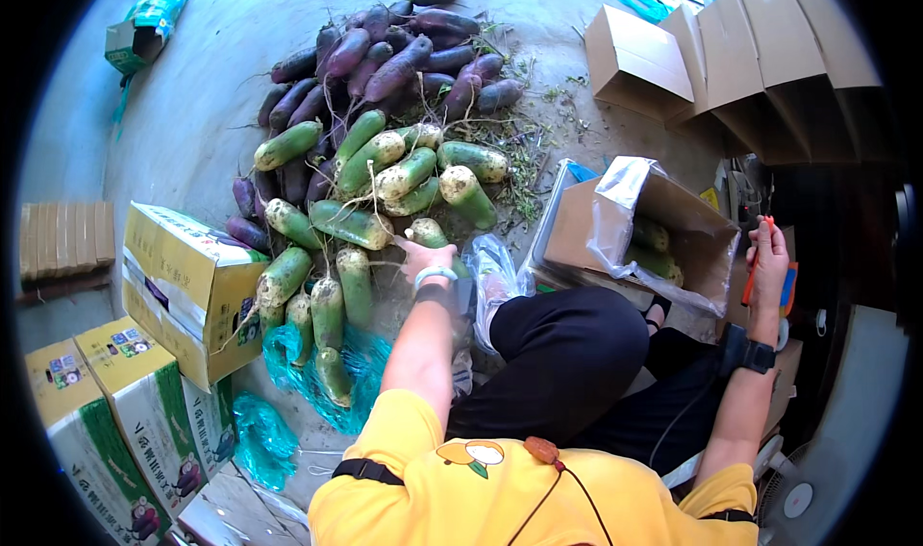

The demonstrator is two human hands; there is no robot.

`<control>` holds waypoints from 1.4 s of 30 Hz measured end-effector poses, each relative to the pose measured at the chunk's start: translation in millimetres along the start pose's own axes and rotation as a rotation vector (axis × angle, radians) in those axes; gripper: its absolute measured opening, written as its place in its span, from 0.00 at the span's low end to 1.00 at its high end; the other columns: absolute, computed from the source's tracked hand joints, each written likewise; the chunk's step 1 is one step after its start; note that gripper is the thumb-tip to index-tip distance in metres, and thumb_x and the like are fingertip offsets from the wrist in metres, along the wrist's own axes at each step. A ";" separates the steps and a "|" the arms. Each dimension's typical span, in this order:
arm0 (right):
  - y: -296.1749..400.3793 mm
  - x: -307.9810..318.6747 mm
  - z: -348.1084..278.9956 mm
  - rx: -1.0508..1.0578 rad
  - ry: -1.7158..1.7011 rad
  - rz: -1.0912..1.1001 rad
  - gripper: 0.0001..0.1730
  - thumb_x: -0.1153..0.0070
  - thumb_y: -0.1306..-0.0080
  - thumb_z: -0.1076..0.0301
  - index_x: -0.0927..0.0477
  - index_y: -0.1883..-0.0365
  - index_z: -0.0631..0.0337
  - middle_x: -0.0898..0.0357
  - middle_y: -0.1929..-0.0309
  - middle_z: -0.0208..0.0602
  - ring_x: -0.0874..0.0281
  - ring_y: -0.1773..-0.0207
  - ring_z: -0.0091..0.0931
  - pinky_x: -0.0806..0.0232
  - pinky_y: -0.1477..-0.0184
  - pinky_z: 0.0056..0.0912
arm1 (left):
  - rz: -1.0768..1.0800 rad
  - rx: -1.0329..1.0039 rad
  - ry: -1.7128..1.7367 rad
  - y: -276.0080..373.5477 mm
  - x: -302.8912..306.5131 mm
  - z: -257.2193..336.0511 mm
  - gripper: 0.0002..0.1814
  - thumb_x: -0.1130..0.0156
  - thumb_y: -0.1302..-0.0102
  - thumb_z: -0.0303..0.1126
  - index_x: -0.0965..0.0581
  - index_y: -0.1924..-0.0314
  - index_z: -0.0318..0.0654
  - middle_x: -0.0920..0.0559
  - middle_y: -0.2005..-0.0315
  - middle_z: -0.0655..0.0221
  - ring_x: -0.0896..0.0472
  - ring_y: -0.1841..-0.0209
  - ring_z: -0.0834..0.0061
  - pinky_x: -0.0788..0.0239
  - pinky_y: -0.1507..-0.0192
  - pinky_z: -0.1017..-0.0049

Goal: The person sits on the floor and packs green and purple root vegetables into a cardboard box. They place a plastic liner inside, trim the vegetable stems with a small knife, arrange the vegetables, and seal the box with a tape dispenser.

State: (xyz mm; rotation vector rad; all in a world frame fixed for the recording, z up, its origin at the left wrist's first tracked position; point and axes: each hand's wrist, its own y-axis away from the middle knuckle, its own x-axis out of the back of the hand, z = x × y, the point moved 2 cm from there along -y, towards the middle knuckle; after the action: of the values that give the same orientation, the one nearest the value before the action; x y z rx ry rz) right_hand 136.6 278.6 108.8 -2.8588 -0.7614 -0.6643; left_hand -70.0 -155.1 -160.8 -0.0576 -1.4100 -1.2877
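My left hand (427, 257) reaches down to a green radish (433, 237) at the near edge of the pile; its fingers touch it, but whether they grip it is hidden. Around it lie several green radishes (351, 224) with soil and thin roots, and purple radishes (396, 68) are heaped behind them. My right hand (767, 257), out to the right, is closed on a slim orange-handled tool (751, 279) whose tip is too dark to make out. Between my hands stands an open cardboard box (577, 223) lined with clear plastic, with green radishes (650, 234) inside.
Empty cardboard boxes (757, 34) line the back right. Printed cartons (137, 380) stand at the left, near teal plastic bags (265, 438). Leaf scraps (533, 142) litter the floor. A fan (797, 499) is at the lower right, and a green box (128, 47) at the far left.
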 end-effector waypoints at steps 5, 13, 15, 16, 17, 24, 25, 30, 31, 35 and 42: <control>-2.5 -0.1 -1.7 0.003 -0.022 -0.032 0.17 0.47 0.31 0.56 0.23 0.51 0.57 0.25 0.71 0.22 0.37 0.81 0.08 0.49 0.82 0.09 | -0.167 -0.421 0.644 -31.8 4.9 -53.1 0.66 0.23 0.60 0.32 0.62 0.29 0.37 0.31 0.43 0.48 0.27 0.45 0.58 0.35 0.41 0.66; 2.5 -8.8 -9.2 0.038 -0.088 -0.103 0.17 0.47 0.31 0.57 0.23 0.49 0.58 0.25 0.71 0.23 0.38 0.79 0.08 0.48 0.79 0.09 | -0.925 -0.381 1.377 28.4 111.3 -85.4 0.35 0.40 0.44 0.25 0.39 0.35 0.39 0.29 0.42 0.61 0.27 0.43 0.60 0.31 0.42 0.59; 3.5 -9.8 -10.3 0.036 -0.066 -0.121 0.18 0.49 0.30 0.58 0.24 0.47 0.58 0.26 0.70 0.22 0.39 0.79 0.09 0.49 0.79 0.10 | -0.850 -0.382 1.318 36.0 125.4 -85.2 0.33 0.39 0.44 0.27 0.36 0.38 0.36 0.27 0.43 0.58 0.26 0.45 0.61 0.30 0.44 0.61; 5.1 -8.9 -13.2 0.032 -0.054 -0.127 0.18 0.49 0.30 0.58 0.25 0.47 0.59 0.26 0.70 0.22 0.39 0.79 0.09 0.49 0.79 0.10 | -0.828 -0.399 1.249 38.6 132.8 -82.3 0.32 0.38 0.44 0.27 0.35 0.38 0.36 0.26 0.44 0.58 0.25 0.45 0.62 0.30 0.45 0.62; 7.0 -7.6 -15.2 0.026 -0.042 -0.129 0.18 0.49 0.30 0.58 0.25 0.47 0.59 0.26 0.70 0.22 0.39 0.79 0.09 0.48 0.79 0.10 | -0.809 -0.417 1.176 41.8 140.8 -78.0 0.32 0.38 0.45 0.27 0.34 0.39 0.35 0.26 0.45 0.58 0.25 0.46 0.63 0.30 0.45 0.63; -1.9 4.7 -14.4 0.046 -0.072 -0.092 0.17 0.45 0.32 0.58 0.23 0.51 0.59 0.25 0.70 0.26 0.38 0.82 0.10 0.48 0.82 0.12 | -0.627 -0.727 0.721 95.8 198.6 -8.3 0.40 0.33 0.57 0.19 0.34 0.39 0.38 0.23 0.50 0.67 0.25 0.48 0.69 0.35 0.43 0.70; -4.5 8.0 -9.9 0.051 -0.071 -0.079 0.17 0.44 0.33 0.58 0.23 0.51 0.58 0.25 0.71 0.26 0.38 0.82 0.10 0.49 0.82 0.12 | -0.624 -0.765 0.677 105.6 205.6 9.3 0.41 0.33 0.58 0.19 0.34 0.39 0.38 0.23 0.50 0.67 0.25 0.47 0.70 0.35 0.43 0.71; 2.3 24.0 -9.5 0.002 -0.126 -0.106 0.18 0.41 0.35 0.59 0.23 0.53 0.62 0.28 0.72 0.20 0.42 0.78 0.11 0.45 0.76 0.14 | -0.834 -0.973 0.454 197.5 224.7 124.9 0.50 0.31 0.62 0.17 0.42 0.35 0.33 0.26 0.46 0.64 0.27 0.44 0.71 0.35 0.42 0.70; 3.8 23.4 -12.7 -0.007 -0.128 -0.108 0.18 0.41 0.35 0.59 0.23 0.53 0.62 0.28 0.72 0.20 0.42 0.78 0.11 0.45 0.76 0.14 | -0.874 -1.045 0.405 216.8 223.7 145.6 0.51 0.30 0.61 0.18 0.43 0.34 0.34 0.27 0.46 0.64 0.27 0.44 0.71 0.35 0.42 0.70; 3.4 27.0 -10.0 -0.008 -0.135 -0.121 0.17 0.42 0.35 0.59 0.22 0.55 0.62 0.28 0.72 0.19 0.42 0.76 0.10 0.45 0.75 0.14 | -1.016 -1.309 0.041 287.9 183.9 215.6 0.47 0.27 0.58 0.25 0.39 0.37 0.33 0.26 0.46 0.63 0.27 0.45 0.72 0.36 0.41 0.72; -2.7 33.9 -5.4 -0.029 -0.132 -0.107 0.16 0.41 0.35 0.59 0.22 0.57 0.63 0.24 0.68 0.22 0.36 0.70 0.12 0.40 0.70 0.17 | -1.199 -1.580 -0.236 348.8 65.3 251.9 0.48 0.28 0.58 0.23 0.42 0.35 0.38 0.28 0.47 0.61 0.29 0.43 0.72 0.39 0.39 0.72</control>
State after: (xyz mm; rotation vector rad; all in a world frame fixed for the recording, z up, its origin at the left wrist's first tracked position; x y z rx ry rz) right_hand 159.5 294.9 128.5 -2.9286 -0.9362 -0.5062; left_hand -28.1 116.7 176.5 -0.4768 -0.0962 -3.1875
